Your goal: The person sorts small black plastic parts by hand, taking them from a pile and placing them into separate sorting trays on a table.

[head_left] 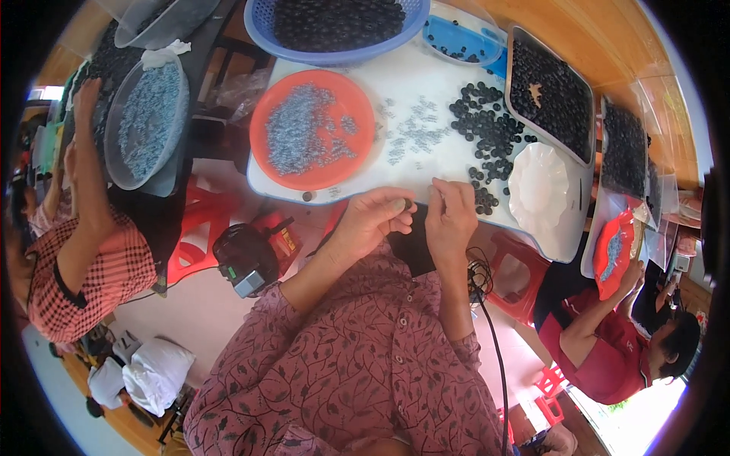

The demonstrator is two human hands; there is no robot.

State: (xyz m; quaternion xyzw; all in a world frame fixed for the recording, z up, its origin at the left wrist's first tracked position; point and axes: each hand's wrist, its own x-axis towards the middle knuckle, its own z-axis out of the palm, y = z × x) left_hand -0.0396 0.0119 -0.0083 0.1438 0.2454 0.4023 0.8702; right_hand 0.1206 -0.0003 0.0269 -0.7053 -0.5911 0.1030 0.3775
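Observation:
Both my hands meet over the near edge of the white table (357, 72). My left hand (376, 216) is closed in a pinch on a small black round piece (411, 206), partly hidden by the fingers. Close beside it, my right hand (450, 216) has its thumb and fingers pressed together; whatever they hold is too small to make out. Ahead on the left lies an orange plate (261, 163) of tiny silvery pieces (299, 128). More silvery pieces (418, 131) are scattered on the tabletop. Loose black round pieces (487, 125) spread to their right.
A blue basket (346, 58) of black pieces stands at the back. Right of it are a clear tub (494, 52) and a metal tray (551, 135); a white scalloped dish (538, 186) sits nearer. Co-workers sit left (99, 251) and right (608, 342). A black cable (498, 357) hangs beside me.

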